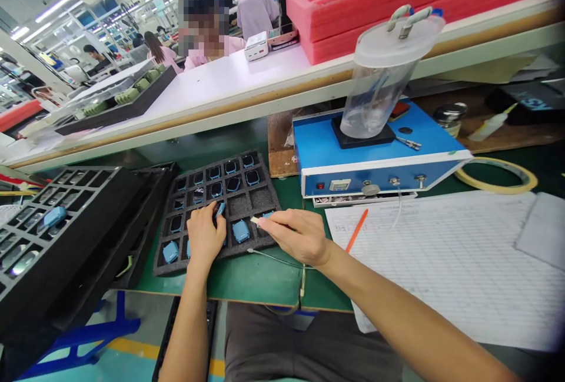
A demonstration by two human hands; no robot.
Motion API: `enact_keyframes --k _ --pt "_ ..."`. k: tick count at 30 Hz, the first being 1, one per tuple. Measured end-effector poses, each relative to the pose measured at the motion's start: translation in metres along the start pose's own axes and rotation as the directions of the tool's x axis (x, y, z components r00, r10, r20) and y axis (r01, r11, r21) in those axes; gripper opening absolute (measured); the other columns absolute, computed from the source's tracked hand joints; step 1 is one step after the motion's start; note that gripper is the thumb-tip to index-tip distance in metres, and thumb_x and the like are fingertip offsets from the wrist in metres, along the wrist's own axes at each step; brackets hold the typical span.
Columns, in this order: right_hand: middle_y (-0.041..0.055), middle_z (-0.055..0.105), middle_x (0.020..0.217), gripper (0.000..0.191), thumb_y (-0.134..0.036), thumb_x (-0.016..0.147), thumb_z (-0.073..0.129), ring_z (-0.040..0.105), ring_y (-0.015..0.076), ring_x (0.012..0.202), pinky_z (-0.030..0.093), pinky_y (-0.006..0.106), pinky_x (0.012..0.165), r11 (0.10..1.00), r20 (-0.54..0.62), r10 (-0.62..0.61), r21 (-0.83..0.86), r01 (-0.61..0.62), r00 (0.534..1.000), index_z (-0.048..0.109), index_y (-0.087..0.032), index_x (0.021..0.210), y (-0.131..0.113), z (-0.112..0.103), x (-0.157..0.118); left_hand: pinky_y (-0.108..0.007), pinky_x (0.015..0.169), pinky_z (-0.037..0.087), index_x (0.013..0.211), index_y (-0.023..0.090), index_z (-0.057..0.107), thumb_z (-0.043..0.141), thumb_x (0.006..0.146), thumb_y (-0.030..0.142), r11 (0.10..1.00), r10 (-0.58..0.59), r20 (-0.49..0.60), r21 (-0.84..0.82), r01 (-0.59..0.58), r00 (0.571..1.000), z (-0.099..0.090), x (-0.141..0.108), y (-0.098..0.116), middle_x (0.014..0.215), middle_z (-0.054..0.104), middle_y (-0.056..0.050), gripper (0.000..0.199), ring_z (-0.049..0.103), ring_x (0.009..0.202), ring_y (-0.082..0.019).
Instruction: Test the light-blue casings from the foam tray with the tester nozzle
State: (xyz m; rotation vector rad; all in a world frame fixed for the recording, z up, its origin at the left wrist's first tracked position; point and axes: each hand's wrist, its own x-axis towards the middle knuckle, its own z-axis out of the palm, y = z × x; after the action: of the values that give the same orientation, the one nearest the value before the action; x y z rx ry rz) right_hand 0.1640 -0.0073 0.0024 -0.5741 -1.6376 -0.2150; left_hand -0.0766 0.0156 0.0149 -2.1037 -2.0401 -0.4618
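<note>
A dark foam tray (251,199) with square compartments lies on the green table, several of them holding blue watch-like pieces. My left hand (206,230) is over the tray's middle, its fingers closed on a small blue piece (220,210) tilted on edge. To its right, my right hand (301,235) pinches a small pale, flat-ended item (255,220) above the tray's right part. Between the hands, a blue watch case (241,231) sits in a front compartment. Another blue piece (267,215) is partly hidden by my right fingers.
Stacked black trays (128,193) stand at the left. A blue control box (379,155) carries a clear container (375,87). Printed sheets (424,252), an orange pen (356,231) and a tape roll (525,179) lie right. A thin cable (278,261) runs near my right wrist. People sit beyond the shelf.
</note>
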Motion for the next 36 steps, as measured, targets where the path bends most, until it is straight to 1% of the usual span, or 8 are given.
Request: enact_keyframes --k 7,11,13,16,19,24,29,36 --pt "-0.0012 0.077 0.08 0.029 -0.011 0.094 0.067 0.069 0.0116 0.06 0.053 0.024 0.052 1.0 -0.001 0.013 0.025 -0.013 1.0 0.075 -0.03 0.114 -0.003 -0.001 -0.001 -0.048 0.092 0.048 0.129 0.015 0.065 0.05 0.092 0.026 1.0 -0.002 -0.002 -0.012 0.002 1.0 -0.001 -0.003 -0.001 0.116 0.074 -0.013 0.041 0.062 0.109 -0.035" --pt "0.0011 0.075 0.079 0.018 -0.015 0.092 0.072 0.07 0.0137 0.063 0.056 0.025 0.054 0.97 -0.043 0.216 0.123 -0.21 0.975 0.078 -0.028 0.103 -0.009 0.004 0.003 -0.048 0.092 0.048 0.127 0.016 0.065 0.05 0.092 0.026 1.0 -0.013 -0.011 -0.029 0.013 1.0 0.0 -0.003 -0.002 0.113 0.075 -0.013 0.04 0.062 0.108 -0.035" --pt "0.002 0.073 0.077 0.01 -0.019 0.092 0.072 0.068 0.0147 0.061 0.055 0.027 0.05 0.896 -0.026 0.403 0.213 -0.389 0.915 0.078 -0.026 0.094 -0.012 0.007 0.005 -0.049 0.092 0.048 0.127 0.016 0.065 0.051 0.092 0.027 0.999 -0.022 -0.018 -0.041 0.021 1.0 0.001 -0.004 -0.003 0.112 0.075 -0.013 0.04 0.062 0.107 -0.036" --pt "0.0017 0.071 0.075 0.006 -0.022 0.09 0.073 0.062 0.0137 0.055 0.051 0.026 0.045 0.701 0.053 0.645 0.356 -0.618 0.762 0.077 -0.024 0.086 -0.013 0.012 0.006 -0.049 0.092 0.048 0.126 0.016 0.066 0.051 0.092 0.027 0.998 -0.035 -0.032 -0.061 0.033 0.999 0.004 -0.005 -0.004 0.112 0.075 -0.014 0.039 0.062 0.108 -0.036" --pt "0.0015 0.068 0.076 0.004 -0.022 0.088 0.073 0.06 0.0128 0.054 0.049 0.025 0.044 0.604 0.078 0.735 0.376 -0.703 0.673 0.076 -0.022 0.085 -0.011 0.013 0.006 -0.048 0.093 0.047 0.125 0.018 0.066 0.053 0.091 0.027 0.997 -0.033 -0.044 -0.077 0.03 0.998 0.005 -0.005 -0.006 0.111 0.075 -0.013 0.037 0.062 0.108 -0.035" --pt "0.0023 0.067 0.078 0.007 -0.021 0.09 0.068 0.06 0.0145 0.056 0.049 0.027 0.044 0.752 0.061 0.617 0.247 -0.611 0.785 0.074 -0.024 0.088 -0.011 0.009 0.01 -0.047 0.096 0.046 0.125 0.019 0.066 0.058 0.093 0.032 0.989 -0.019 -0.191 -0.145 -0.009 0.981 -0.005 -0.009 0.002 0.126 0.07 -0.015 0.035 0.06 0.118 -0.035" --pt "0.0042 0.07 0.083 0.014 -0.013 0.094 0.064 0.066 0.0159 0.066 0.054 0.027 0.054 0.874 0.139 0.439 0.16 -0.458 0.888 0.073 -0.022 0.095 -0.014 0.008 0.012 -0.038 0.09 0.048 0.105 0.023 0.072 0.062 0.097 0.03 0.869 0.123 -0.515 -0.357 -0.343 0.848 -0.025 -0.029 0.041 0.1 0.076 -0.006 0.015 0.069 0.096 -0.022" --pt "0.0046 0.071 0.086 0.012 -0.011 0.095 0.066 0.068 0.0149 0.074 0.056 0.026 0.062 0.922 0.19 0.309 0.182 -0.343 0.932 0.073 -0.019 0.1 -0.018 0.0 0.013 -0.037 0.082 0.045 0.09 0.023 0.073 0.066 0.095 0.021 0.703 0.191 -0.513 -0.523 -0.481 0.837 -0.028 -0.033 0.066 0.085 0.077 -0.001 0.009 0.068 0.083 -0.018"
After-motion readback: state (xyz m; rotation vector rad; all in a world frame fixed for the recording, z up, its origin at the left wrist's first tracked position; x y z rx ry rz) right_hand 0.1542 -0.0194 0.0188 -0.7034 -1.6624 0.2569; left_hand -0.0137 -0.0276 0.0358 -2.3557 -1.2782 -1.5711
